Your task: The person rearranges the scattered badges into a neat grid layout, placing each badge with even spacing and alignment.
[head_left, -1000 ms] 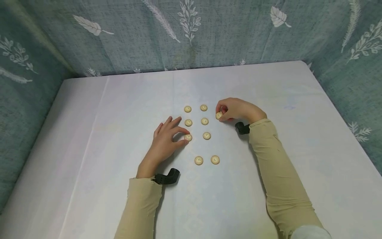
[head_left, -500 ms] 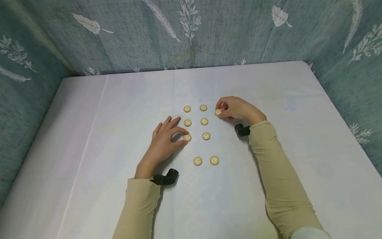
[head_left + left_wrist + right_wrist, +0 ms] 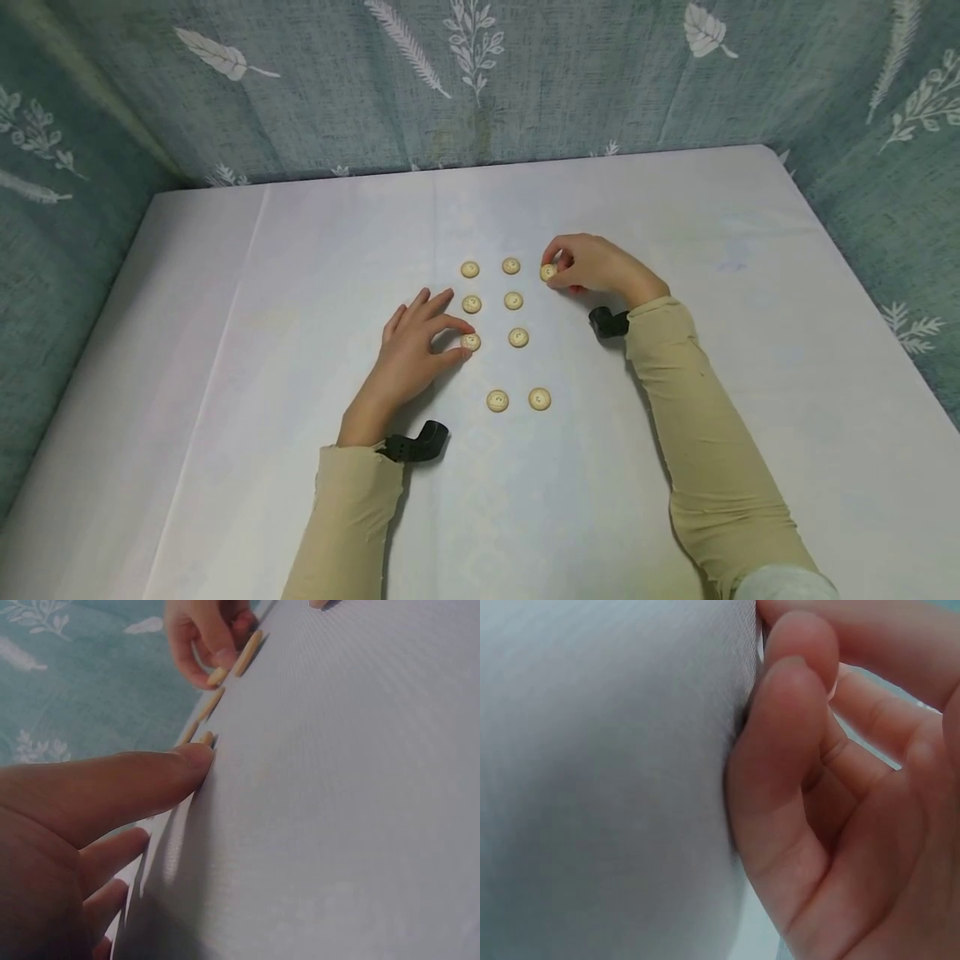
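My left hand (image 3: pixel 411 350) pinches a round cream button (image 3: pixel 471 342) between thumb and index finger at the table surface; its other fingers are spread. In the left wrist view the thumb covers most of that button (image 3: pixel 207 738). Farther back on the right, my right hand (image 3: pixel 596 265) pinches another cream button (image 3: pixel 548 272) by its edges, level with the far row. In the right wrist view curled fingers (image 3: pixel 784 742) lie against the white cloth, and the button is hidden. Between the hands stand more buttons, among them a middle button (image 3: pixel 513 301) and a far-left button (image 3: pixel 469 269).
Two buttons lie nearer the front, a left one (image 3: pixel 497 401) and a right one (image 3: pixel 539 399). A white cloth covers the table (image 3: pixel 262 350). A green leaf-patterned curtain (image 3: pixel 330 92) hangs behind and at both sides. Each wrist wears a black camera mount (image 3: pixel 420 443).
My right hand has slid its button slightly away from me, from below the far row to about level with it. The left hand keeps its pinch in nearly the same place.
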Demonstrator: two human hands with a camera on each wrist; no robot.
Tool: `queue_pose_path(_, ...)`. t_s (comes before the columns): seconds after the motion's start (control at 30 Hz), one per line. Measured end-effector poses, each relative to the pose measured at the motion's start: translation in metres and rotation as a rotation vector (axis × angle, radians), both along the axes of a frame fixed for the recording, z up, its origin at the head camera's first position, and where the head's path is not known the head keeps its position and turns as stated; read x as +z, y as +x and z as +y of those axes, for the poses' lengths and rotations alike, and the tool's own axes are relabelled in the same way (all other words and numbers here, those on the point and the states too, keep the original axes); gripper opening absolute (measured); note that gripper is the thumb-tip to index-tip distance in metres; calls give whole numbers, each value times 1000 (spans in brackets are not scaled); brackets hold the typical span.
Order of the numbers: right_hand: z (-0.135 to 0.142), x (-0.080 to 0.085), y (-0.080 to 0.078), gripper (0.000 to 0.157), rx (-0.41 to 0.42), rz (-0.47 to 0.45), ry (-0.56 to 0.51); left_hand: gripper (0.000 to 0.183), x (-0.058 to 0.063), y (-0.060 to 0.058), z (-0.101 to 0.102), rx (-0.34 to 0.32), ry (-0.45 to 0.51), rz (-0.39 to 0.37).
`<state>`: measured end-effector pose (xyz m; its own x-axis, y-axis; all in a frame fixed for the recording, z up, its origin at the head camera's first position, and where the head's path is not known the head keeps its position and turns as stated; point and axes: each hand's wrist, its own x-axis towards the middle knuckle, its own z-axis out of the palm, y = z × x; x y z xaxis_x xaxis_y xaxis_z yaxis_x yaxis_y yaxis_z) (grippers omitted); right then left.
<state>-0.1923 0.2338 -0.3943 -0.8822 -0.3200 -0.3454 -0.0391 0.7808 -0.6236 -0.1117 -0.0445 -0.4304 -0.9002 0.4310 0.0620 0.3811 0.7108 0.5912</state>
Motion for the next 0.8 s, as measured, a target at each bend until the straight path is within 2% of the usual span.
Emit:
queue_pose_path(0.4, 0, -2, -1, 24, -29, 14, 0, 20, 0, 1, -1, -6, 10, 8)
queue_pose_path(0.8, -2, -5, -2, 25, -102, 50, 9, 21, 0, 1, 0, -3, 11, 0)
